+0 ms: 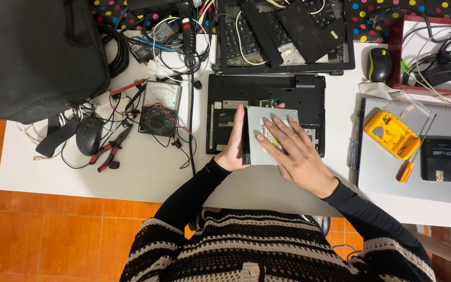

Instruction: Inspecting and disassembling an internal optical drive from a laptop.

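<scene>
Overhead view of a flat silver optical drive (263, 137) held between two hands above the upturned black laptop base (309, 99). The left hand (234, 146) clasps the drive's left edge: its fingers (239, 119) lie straight along that edge, closed against the metal, with the palm at the lower left corner. The right hand (293, 154) rests on top of the drive, its fingers (273, 131) spread slightly and extended flat across the labelled face, fingertips reaching toward the drive's centre; they press on the surface rather than curl around it. The drive thus sits directly beneath the right fingers and immediately right of the left fingers, overlapping the lower middle of the laptop base. Beyond the fingertips, farther up the white tabletop (147, 177), lies a detached keyboard frame (283, 36). Left of the left hand stand an analogue multimeter (158, 107) with red and black leads, red-handled pliers (111, 150) and a black mouse (88, 134). Right of the right hand lie a yellow tool case (391, 133), an orange-handled screwdriver (407, 168) and a silver closed laptop (418, 188).
</scene>
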